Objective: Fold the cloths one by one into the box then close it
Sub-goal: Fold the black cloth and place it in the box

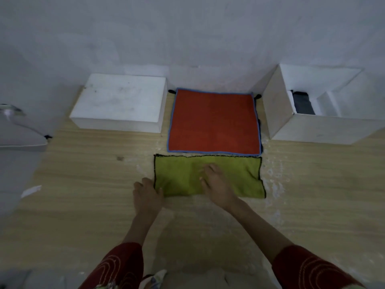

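Green cloth (181,178) half-folded, laid centre of surface (83,184). Left hand (146,197) pinched on its 9 o'clock edge, judged ready for next fold. Right hand (216,184) pressed flat mid-cloth as anchor. Box (323,128) open at 2 o'clock, dark cloth (303,103) stowed inside. Red cloth (214,122) spread at 12 o'clock, not yet folded.

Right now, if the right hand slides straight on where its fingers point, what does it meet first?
The right hand rests on the green cloth, fingers pointing away from the person. Sliding on, it would probably meet the orange cloth first, lying just past the green one's far edge.
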